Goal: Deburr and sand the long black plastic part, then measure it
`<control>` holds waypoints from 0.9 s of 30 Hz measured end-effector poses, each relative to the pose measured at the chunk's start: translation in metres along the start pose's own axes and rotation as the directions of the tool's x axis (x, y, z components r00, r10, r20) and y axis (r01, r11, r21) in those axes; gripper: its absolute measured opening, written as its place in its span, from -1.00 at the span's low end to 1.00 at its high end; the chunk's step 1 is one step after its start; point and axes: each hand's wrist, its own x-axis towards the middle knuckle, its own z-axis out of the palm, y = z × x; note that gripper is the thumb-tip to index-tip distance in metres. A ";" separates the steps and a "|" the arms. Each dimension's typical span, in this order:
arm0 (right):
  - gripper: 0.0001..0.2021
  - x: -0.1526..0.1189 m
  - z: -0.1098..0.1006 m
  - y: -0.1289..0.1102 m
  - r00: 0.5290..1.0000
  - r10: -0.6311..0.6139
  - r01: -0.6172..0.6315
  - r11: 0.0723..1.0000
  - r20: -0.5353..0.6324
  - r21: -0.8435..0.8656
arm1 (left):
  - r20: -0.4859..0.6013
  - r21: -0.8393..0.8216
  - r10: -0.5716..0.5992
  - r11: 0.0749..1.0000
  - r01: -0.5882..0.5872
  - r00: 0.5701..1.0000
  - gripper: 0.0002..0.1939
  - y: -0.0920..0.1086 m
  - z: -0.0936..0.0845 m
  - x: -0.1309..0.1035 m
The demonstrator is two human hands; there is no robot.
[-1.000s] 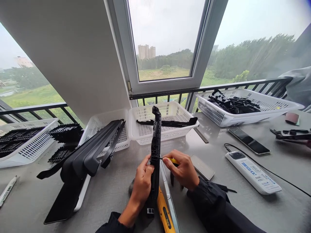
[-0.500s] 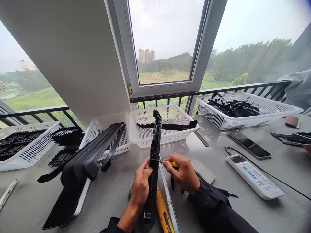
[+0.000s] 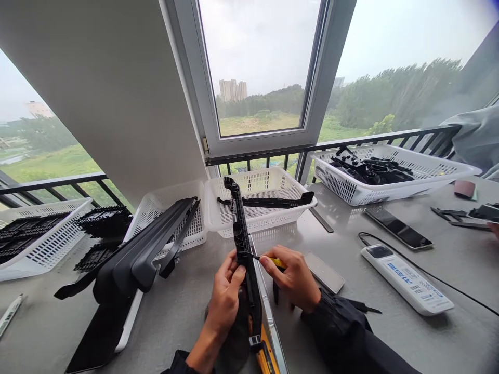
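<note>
My left hand [image 3: 226, 296] is closed around the middle of a long black plastic part [image 3: 242, 234], which points away from me with its far end over a white basket. In my right hand [image 3: 292, 275] is a yellow-handled tool [image 3: 277, 263], and its thin dark shaft meets the side of the black part near my left fingertips. Beneath the part lie a yellow tool [image 3: 267, 358] and a shiny metal strip [image 3: 268, 311].
A middle basket [image 3: 261, 228] holds another long part. Dark panels [image 3: 132, 259] lean on the basket to the left. To the right are a phone [image 3: 398, 227], a white device with a cable [image 3: 407, 280] and another person's fingers [image 3: 494, 228] at the edge.
The far end of the black part has swung left and its near end right. Both hands keep their hold, and the tool's shaft still meets the part.
</note>
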 end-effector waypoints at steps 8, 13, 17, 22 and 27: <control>-0.69 -0.004 0.001 -0.005 0.999 0.032 -0.034 0.999 0.041 0.031 | -0.080 0.046 0.076 0.996 -0.073 0.994 -0.35 -0.008 -0.002 0.005; -0.71 -0.004 0.004 -0.006 0.996 0.063 -0.065 0.997 0.062 0.033 | -0.106 0.075 0.116 0.991 -0.109 0.988 -0.50 -0.012 -0.002 0.005; -0.70 -0.005 0.005 -0.008 0.993 0.083 -0.087 0.995 0.088 0.043 | -0.109 0.102 0.141 0.986 -0.130 0.984 -0.50 -0.014 -0.002 0.004; -0.72 -0.002 0.002 -0.009 0.995 0.034 -0.038 0.998 0.094 0.043 | -0.077 0.127 0.146 0.983 -0.135 0.986 -0.53 -0.012 -0.002 0.002; -0.79 0.002 -0.004 -0.003 0.991 -0.026 0.022 0.999 0.129 0.032 | -0.037 0.147 0.131 0.981 -0.124 0.991 -0.60 -0.015 -0.003 0.002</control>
